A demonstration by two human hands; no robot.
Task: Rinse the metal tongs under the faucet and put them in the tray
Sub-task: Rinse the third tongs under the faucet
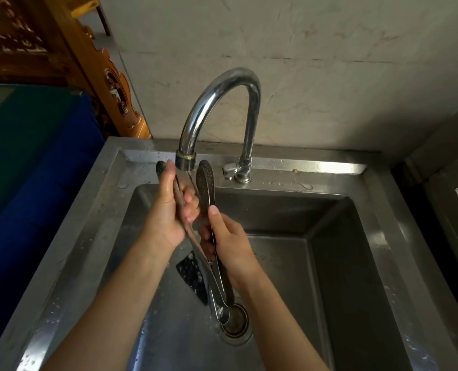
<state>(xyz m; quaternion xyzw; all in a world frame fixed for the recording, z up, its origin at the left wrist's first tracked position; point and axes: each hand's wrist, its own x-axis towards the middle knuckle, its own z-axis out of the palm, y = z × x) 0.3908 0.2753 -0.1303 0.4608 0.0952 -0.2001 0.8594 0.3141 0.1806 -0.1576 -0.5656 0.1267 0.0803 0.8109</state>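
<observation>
Metal tongs (205, 188): long axis near-to-far, heads under faucet (219, 103); left hand (166, 210) and right hand (227, 236) each closed around 1 arm.

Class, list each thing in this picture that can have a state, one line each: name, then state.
Metal tongs: held upright under the spout, arms spread.
Faucet: water flow not clearly visible.
Left hand: gripping the left arm.
Right hand: gripping the right arm.
Sink: wet; drain open.
</observation>
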